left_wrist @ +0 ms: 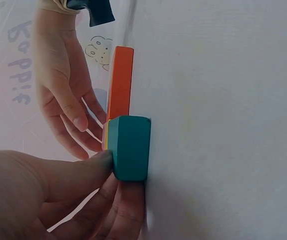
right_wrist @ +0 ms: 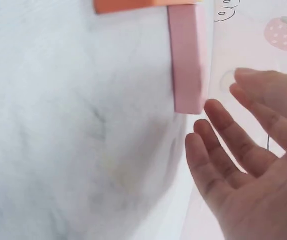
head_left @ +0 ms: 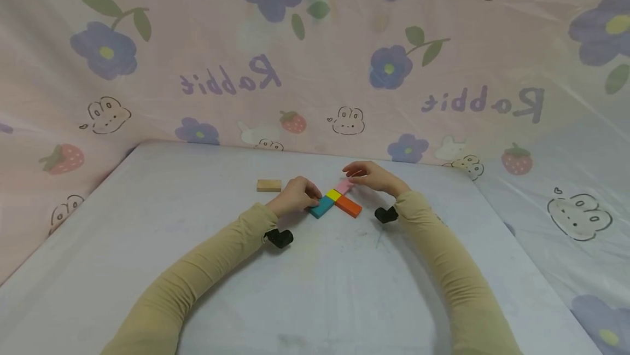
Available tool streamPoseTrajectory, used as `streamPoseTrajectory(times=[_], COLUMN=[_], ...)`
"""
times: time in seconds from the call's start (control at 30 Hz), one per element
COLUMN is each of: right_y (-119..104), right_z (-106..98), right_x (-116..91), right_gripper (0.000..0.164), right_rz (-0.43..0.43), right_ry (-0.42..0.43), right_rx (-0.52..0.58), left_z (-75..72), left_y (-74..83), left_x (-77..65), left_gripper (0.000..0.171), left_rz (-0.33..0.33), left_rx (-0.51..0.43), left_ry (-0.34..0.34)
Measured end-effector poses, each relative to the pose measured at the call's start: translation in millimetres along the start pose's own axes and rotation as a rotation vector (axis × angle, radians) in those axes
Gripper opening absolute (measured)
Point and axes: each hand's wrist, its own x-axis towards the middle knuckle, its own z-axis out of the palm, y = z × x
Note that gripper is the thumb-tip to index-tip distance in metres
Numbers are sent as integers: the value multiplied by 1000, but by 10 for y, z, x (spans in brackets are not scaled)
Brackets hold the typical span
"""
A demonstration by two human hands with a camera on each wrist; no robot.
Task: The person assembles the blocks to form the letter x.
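My left hand [head_left: 297, 196] pinches the teal block [head_left: 322, 207], its thumb on one face and its fingers under the end in the left wrist view [left_wrist: 131, 150]. A small yellow block [head_left: 333, 195] touches the teal one's far end. From that yellow piece an orange block [head_left: 348, 206] runs toward the near right and a pink block [head_left: 343, 185] toward the far right, so they form a cross with one arm absent. My right hand [head_left: 374, 177] hovers by the pink block's outer end. In the right wrist view its loosely bent fingers [right_wrist: 241, 145] hold nothing.
A plain wooden block [head_left: 269, 185] lies apart on the white table [head_left: 315, 289], left of my left hand. Black wrist straps or mounts [head_left: 280, 238] hang below both sleeves. A printed curtain [head_left: 315, 59] rises behind the table's far edge and along its sides.
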Motion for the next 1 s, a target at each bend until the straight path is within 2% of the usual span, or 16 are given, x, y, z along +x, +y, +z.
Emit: streamPoseTrajectory(times=[0.27, 0.43, 0.63, 1.0], right_y=[-6, 40, 23, -8], right_z=[41, 63, 98, 120], right_x=[-33, -26, -27, -43], right_gripper=[36, 37, 31, 32], right_rz=[94, 133, 145, 160], right_ry=[68, 81, 82, 83], right_rx=[7, 28, 20, 36], left_z=[2, 8, 15, 11], left_y=[5, 0, -4, 10], left_x=[3, 2, 1, -15], left_gripper=[13, 13, 13, 14], left_rz=[3, 14, 10, 13], left_rx=[0, 9, 5, 7], left_ry=[3, 5, 6, 9])
